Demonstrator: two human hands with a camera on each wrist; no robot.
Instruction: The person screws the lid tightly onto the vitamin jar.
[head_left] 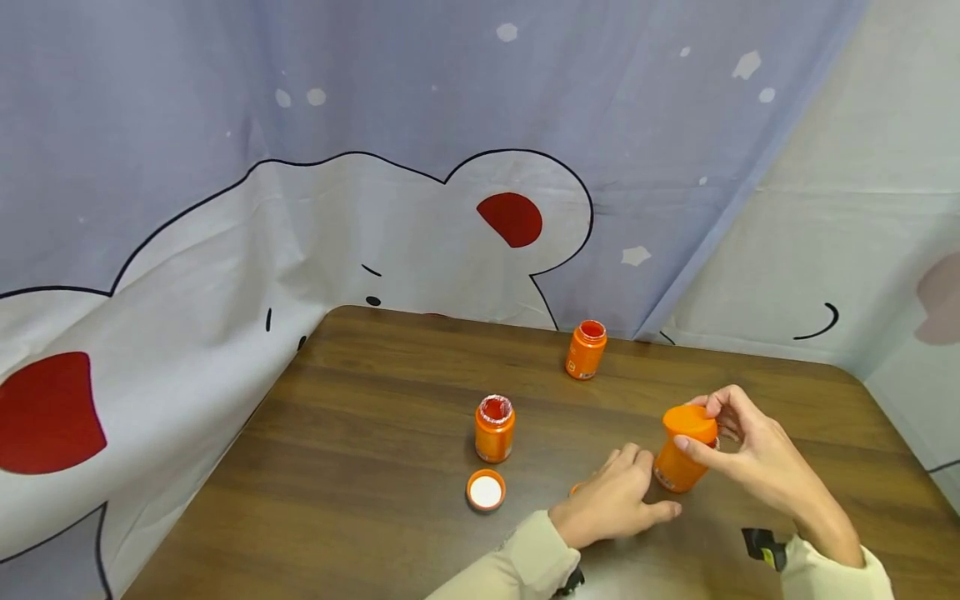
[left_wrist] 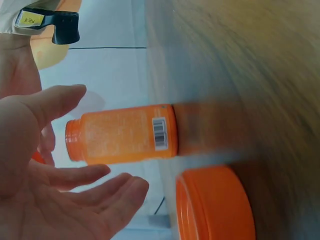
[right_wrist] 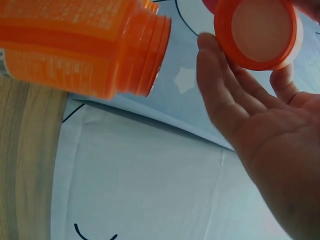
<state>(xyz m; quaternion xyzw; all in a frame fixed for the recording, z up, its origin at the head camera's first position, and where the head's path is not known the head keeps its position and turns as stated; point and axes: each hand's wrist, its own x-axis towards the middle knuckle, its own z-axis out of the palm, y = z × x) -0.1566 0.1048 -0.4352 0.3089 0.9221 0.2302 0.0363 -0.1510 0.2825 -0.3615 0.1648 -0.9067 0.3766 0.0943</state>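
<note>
Backdrop: printed fabric curtain point(head_left: 420, 75), lilac and white, filling the upper part of the head view.
Table: brown wood-grain top point(head_left: 337, 417), across the lower part of the head view.
Right hand point(head_left: 761, 458): right of the frame; thumb and fingers pinch a round orange plastic lid.
Left hand point(head_left: 611, 496): lower centre-right; fingers loosely extended, gripping nothing; contact with the jar beside it cannot be told.
Working jar: orange cylindrical plastic jar point(head_left: 677, 468), lower right, standing on the table, long axis vertical. Left hand is nearer its body, right hand nearer its mouth.
Governing relation (judged): the pinched lid point(head_left: 690, 423) against the jar mouth. The right wrist view shows them apart, threaded neck bare, pale liner exposed; contents not visible.
Centre jar: matching orange jar point(head_left: 494, 437), uncapped, upright; red interior, ragged pale rim, contents indistinct.
Rear jar: matching orange jar point(head_left: 585, 357), upper centre-right of the table, uncapped; red interior, contents indistinct.
Loose lids: one white-lined orange lid point(head_left: 486, 492) liner up, just below the centre jar; another orange lid point(left_wrist: 220, 202), lower right of the left wrist view, open side up, mostly hidden in the head view.
</note>
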